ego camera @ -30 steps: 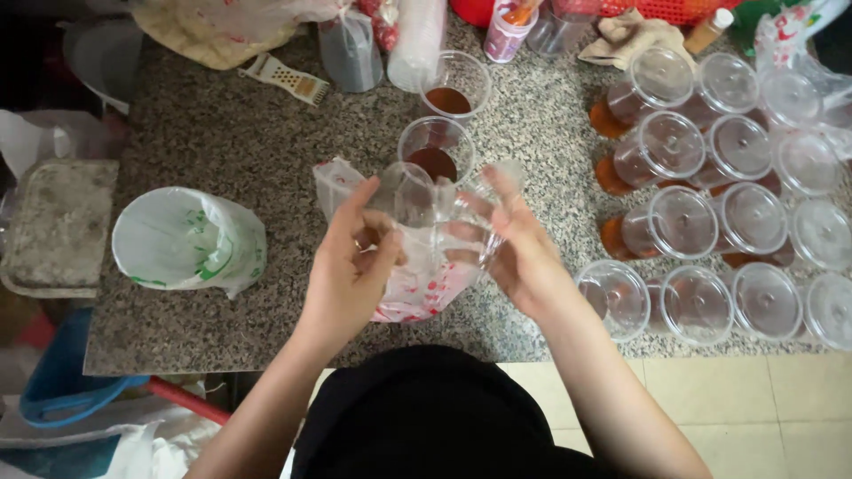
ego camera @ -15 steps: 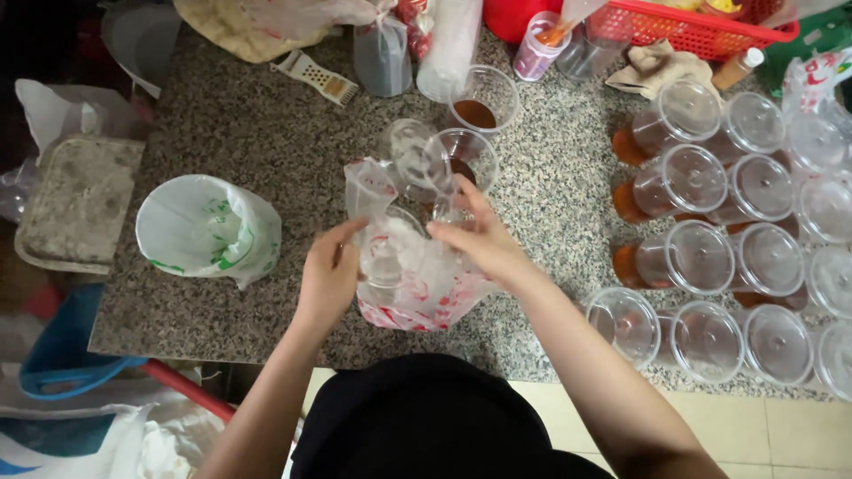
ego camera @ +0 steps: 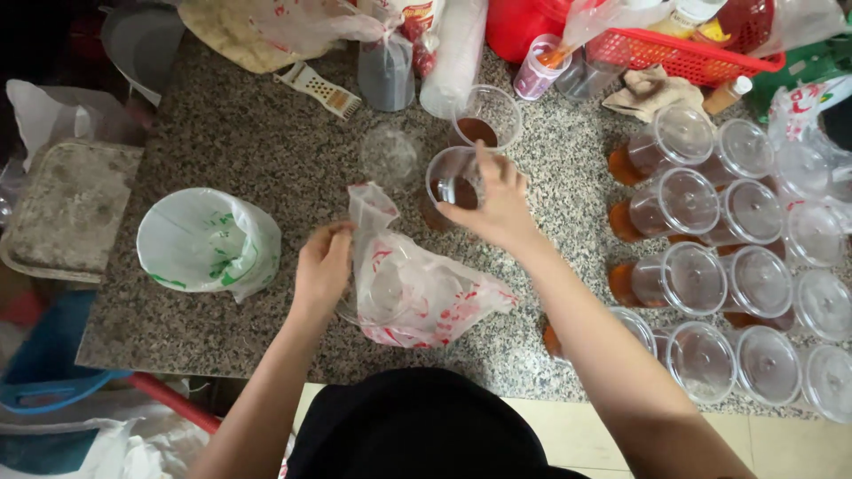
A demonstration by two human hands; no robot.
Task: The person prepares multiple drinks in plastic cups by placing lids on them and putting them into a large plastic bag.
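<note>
At centre frame, head view, the left hand (ego camera: 324, 266) is pinching shut on the thin plastic bag (ego camera: 417, 293), keeping its mouth up; the right hand (ego camera: 493, 206) is curling around an open cup (ego camera: 451, 182) of brown liquid, steadying it on the granite counter (ego camera: 222, 133); lidded cups (ego camera: 701, 213) are crowding the right edge.

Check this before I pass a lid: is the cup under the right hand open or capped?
Open: the clear cup under the right hand shows a bare rim, brown liquid inside.
</note>
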